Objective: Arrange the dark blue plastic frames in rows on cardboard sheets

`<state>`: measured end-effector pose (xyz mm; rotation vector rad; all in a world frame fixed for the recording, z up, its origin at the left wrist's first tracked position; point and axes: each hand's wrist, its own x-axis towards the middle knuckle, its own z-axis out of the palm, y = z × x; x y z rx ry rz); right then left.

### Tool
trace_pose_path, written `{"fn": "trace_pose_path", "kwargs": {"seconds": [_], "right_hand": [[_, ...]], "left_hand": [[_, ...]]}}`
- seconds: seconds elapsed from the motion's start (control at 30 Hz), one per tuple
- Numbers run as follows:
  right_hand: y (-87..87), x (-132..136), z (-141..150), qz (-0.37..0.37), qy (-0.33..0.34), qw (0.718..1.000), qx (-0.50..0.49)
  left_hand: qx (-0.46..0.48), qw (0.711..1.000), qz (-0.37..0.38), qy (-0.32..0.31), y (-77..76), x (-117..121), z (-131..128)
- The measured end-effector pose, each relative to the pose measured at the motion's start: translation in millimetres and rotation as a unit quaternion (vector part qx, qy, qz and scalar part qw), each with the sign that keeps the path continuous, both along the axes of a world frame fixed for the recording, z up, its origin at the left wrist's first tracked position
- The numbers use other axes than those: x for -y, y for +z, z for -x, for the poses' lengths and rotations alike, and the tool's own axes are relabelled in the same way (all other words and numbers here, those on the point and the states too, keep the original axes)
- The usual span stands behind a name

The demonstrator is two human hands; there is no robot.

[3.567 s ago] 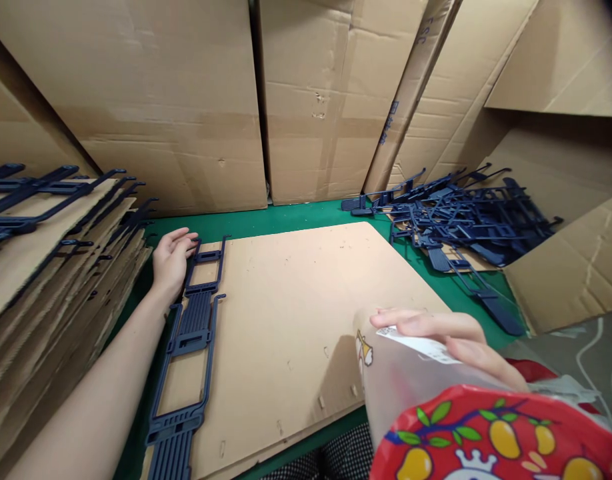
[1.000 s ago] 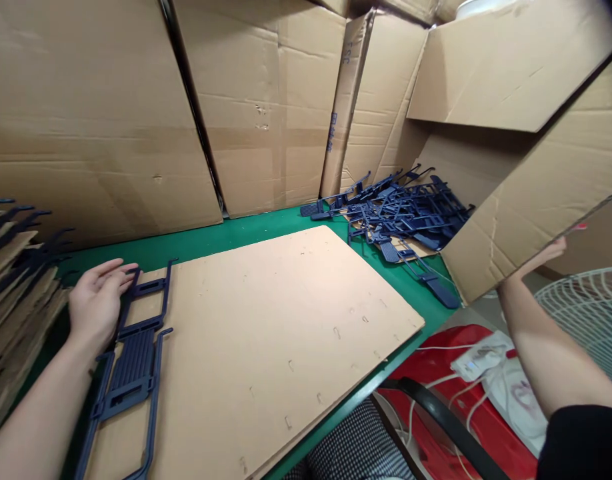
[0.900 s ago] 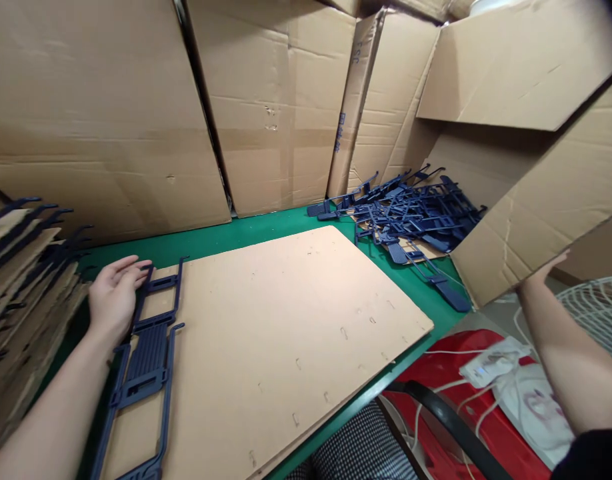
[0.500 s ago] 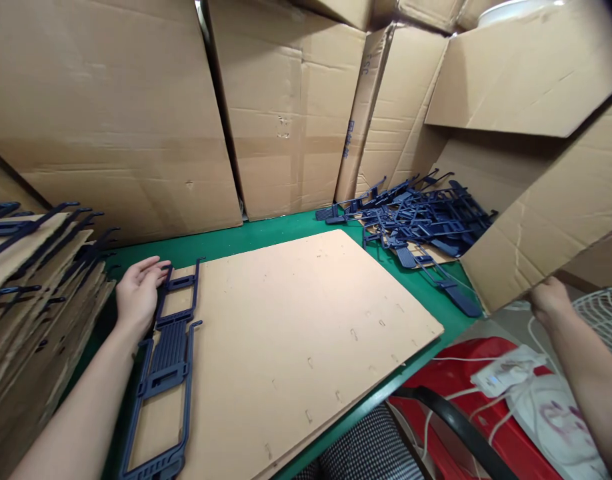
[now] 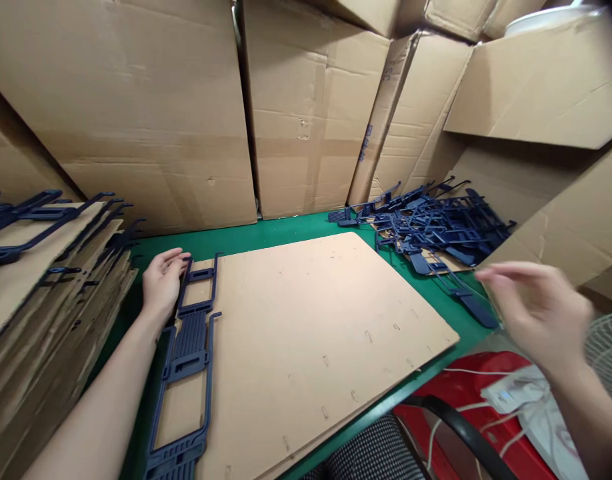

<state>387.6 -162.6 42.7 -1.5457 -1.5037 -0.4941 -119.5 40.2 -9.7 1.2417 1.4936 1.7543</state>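
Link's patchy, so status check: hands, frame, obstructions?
Left hand at the dark blue plastic frame's far end. Right hand raised, blurred, looks empty. Frame lies along the cardboard sheet's left edge; nothing visible on top of it.

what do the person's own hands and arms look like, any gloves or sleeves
The left hand is bare, with no glove and no ring to be seen, and no sleeve on the stretch of left forearm in view. The right hand wears no glove either; it is too blurred to rule out a ring.
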Motion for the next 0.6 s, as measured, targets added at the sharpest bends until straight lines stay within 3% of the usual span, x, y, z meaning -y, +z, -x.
{"fn": "trace_pose_path", "kwargs": {"seconds": [0.07, 0.13, 0.17, 0.23, 0.3, 0.37, 0.6], "right_hand": [[17.4, -41.5, 20.3, 0.127, 0.128, 0.983, 0.017], [23.0, -88.5, 31.1, 0.24, 0.162, 0.954, 0.075], [21.5, -111.5, 33.3, 0.288, 0.139, 0.938, 0.137], [12.8, -151.8, 32.9, 0.382, 0.02, 0.877, 0.29], [1.2, -180.8, 28.4, 0.408, -0.039, 0.847, 0.337], [-8.6, -197.7, 22.2, 0.41, -0.062, 0.836, 0.36], [-21.7, -205.4, 2.3, 0.363, -0.073, 0.828, 0.421]], "left_hand": [[0.004, 1.0, 0.001, 0.0, 0.3, 0.7, -0.6], [0.009, 1.0, 0.0, -0.002, 0.3, 1.1, -0.6], [0.011, 1.0, 0.0, -0.003, 0.0, 1.0, -0.3], [0.015, 1.0, -0.003, -0.003, -1.1, 0.4, 0.8], [0.021, 1.0, -0.009, -0.004, -2.8, -0.9, 2.4], [0.028, 0.999, -0.015, -0.007, -4.9, -2.7, 4.1], [0.038, 0.999, -0.03, -0.013, -13.4, -8.2, 8.0]]}}
